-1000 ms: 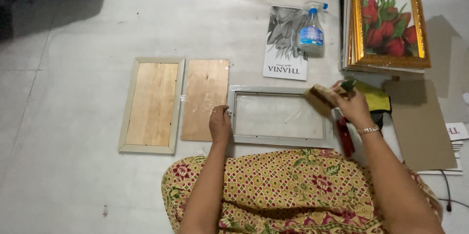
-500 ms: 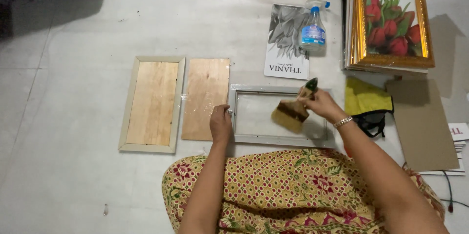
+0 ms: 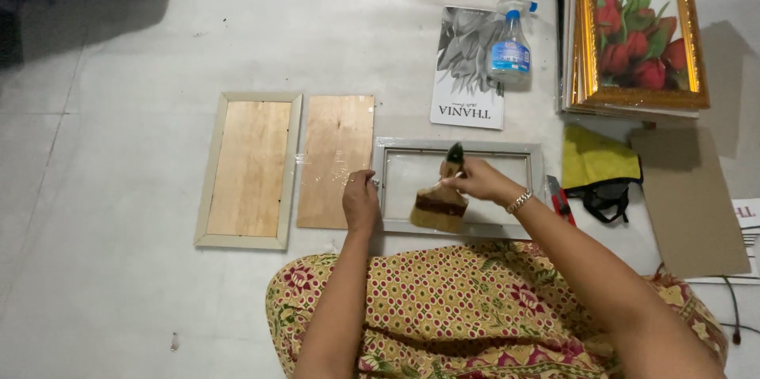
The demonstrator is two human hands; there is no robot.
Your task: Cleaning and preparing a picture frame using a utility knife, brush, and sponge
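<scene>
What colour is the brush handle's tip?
Dark green, on the brush held in the right hand; head view.

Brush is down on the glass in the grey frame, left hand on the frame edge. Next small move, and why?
Probably sweep the brush along the glass toward the frame's far end: the bristles sit near the left end, the right hand grips the handle, and the left hand steadies the edge.

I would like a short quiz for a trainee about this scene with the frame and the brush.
1. True or false: the right hand holds a wide brush over the grey frame.
2. What does the left hand touch?
3. The spray bottle stands on: A) a yellow cloth B) a grey flower print C) a plywood board

Key:
1. True
2. The left edge of the grey frame
3. B
</scene>
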